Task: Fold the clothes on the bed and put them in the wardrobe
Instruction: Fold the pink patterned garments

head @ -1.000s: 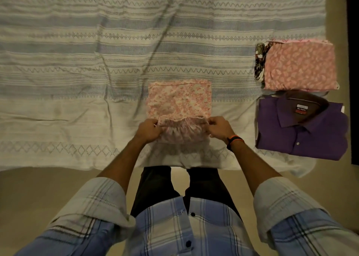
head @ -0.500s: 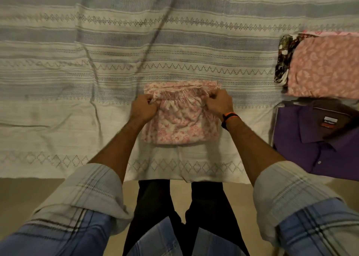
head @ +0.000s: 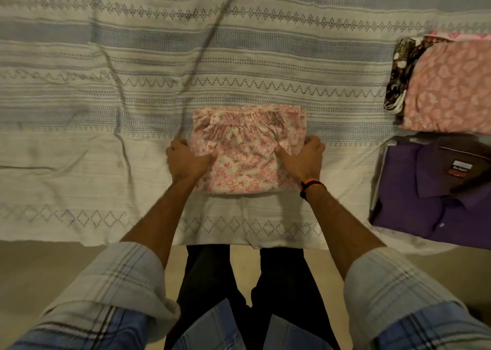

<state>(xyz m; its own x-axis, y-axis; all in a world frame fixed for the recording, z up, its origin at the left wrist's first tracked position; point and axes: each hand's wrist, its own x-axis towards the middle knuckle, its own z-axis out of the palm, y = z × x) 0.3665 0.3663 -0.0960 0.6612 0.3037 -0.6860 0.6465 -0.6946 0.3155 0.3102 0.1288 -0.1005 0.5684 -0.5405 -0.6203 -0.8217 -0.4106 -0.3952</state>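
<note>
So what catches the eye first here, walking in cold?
Two bare hands, the left hand and the right hand, grip the sides of a folded pink floral garment in the middle of the striped bedspread. On the right lie a folded purple shirt and, beyond it, a folded pink patterned cloth atop a dark floral one.

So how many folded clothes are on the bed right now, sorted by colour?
Pink, 2: the floral garment gripped by the left hand and right hand, and the patterned piece on the pile at right.
Purple, 1: the collared shirt.
Dark floral, 1: a piece under the pink one.
Total: 4 that I can tell apart; a pink edge behind the pile may be another.
</note>
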